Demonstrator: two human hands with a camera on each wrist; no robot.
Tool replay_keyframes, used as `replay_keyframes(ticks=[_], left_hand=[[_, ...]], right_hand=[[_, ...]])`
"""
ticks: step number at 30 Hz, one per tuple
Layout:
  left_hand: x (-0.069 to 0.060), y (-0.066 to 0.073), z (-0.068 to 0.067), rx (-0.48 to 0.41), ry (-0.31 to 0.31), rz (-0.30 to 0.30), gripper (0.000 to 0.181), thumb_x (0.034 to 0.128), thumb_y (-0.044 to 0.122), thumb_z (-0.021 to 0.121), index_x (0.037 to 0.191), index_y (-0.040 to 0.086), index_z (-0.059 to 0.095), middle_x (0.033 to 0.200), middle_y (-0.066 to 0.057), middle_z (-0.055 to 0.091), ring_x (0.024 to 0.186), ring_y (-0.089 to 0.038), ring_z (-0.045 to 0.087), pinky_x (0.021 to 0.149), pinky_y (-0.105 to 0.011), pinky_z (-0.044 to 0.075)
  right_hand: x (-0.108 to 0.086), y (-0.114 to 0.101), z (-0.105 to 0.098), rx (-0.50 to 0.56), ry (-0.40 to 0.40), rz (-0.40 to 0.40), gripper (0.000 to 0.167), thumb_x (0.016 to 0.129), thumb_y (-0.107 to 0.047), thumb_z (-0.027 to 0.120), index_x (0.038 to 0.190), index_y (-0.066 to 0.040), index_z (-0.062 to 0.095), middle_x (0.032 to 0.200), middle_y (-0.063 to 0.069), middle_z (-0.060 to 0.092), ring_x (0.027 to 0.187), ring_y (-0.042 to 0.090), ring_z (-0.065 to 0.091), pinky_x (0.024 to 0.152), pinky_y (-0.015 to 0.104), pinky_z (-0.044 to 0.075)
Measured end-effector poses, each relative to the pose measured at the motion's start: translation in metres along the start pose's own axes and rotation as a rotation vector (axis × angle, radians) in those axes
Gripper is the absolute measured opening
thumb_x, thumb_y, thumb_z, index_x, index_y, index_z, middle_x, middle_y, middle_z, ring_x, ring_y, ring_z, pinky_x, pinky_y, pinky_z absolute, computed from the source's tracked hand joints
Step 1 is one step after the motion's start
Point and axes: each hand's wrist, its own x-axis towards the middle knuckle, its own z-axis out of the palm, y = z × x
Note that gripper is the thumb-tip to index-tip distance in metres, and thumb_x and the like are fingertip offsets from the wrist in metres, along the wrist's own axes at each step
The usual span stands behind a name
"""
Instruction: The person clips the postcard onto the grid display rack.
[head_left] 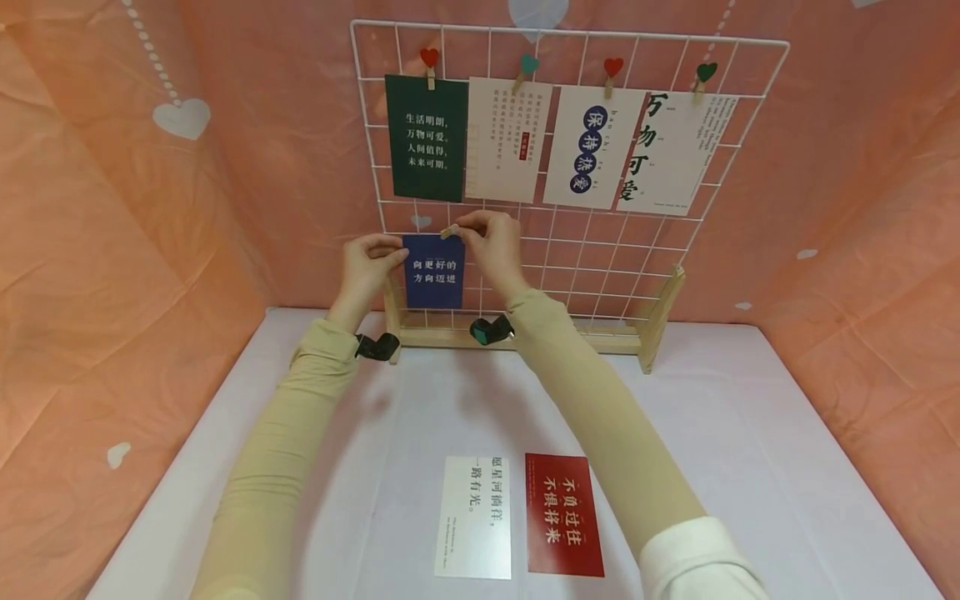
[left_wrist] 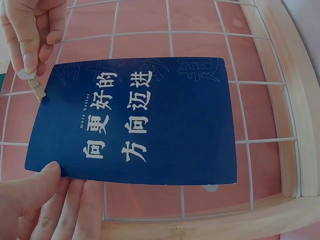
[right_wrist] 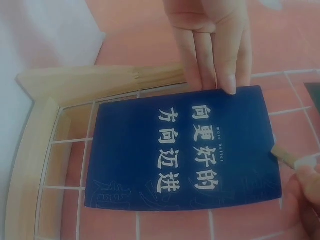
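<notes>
A dark blue card (head_left: 433, 292) with white characters stands against the lower left of a white wire grid (head_left: 570, 33). My left hand (head_left: 367, 262) pinches its left edge near the upper corner, thumb in front and fingers behind, as the left wrist view shows. Between thumb and fingers, my right hand (head_left: 491, 246) pinches a small wooden clip (left_wrist: 37, 90) with a pale end. The clip's tip (right_wrist: 278, 151) meets the card's top edge; whether it bites the wire as well, I cannot tell.
Several cards hang above from heart-topped clips, including a green card (head_left: 426, 175) at left. The grid stands on a wooden base (head_left: 600, 340). On the white table (head_left: 360, 517) lie a white card (head_left: 472, 533) and a red card (head_left: 551, 554). Pink cloth (head_left: 285, 167) hangs behind.
</notes>
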Motion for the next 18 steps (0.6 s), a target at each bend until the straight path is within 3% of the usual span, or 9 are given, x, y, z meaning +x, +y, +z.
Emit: replay_keyframes(ticks=[9, 18], left_hand=[[0.0006, -0.0001, 0.0004, -0.015, 0.014, -0.029, 0.02, 0.088, 0.0, 0.067, 0.107, -0.005, 0.067, 0.097, -0.013, 0.066, 0.089, -0.015, 0.063, 0.087, -0.035, 0.053], [0.0008, -0.0007, 0.0009, 0.01, 0.033, -0.006, 0.02, 0.0875, 0.0, 0.067, 0.106, -0.005, 0.067, 0.097, -0.015, 0.067, 0.087, -0.014, 0.064, 0.086, -0.035, 0.053]], right_hand=[[0.0006, -0.0043, 0.0038, -0.041, 0.01, -0.012, 0.012, 0.09, -0.008, 0.067, 0.095, 0.0, 0.074, 0.086, 0.01, 0.071, 0.071, 0.014, 0.063, 0.062, 0.02, 0.05], [0.001, -0.0085, 0.0068, -0.098, 0.009, -0.017, 0.013, 0.091, -0.009, 0.066, 0.096, -0.001, 0.074, 0.089, 0.009, 0.071, 0.074, 0.014, 0.064, 0.065, 0.02, 0.051]])
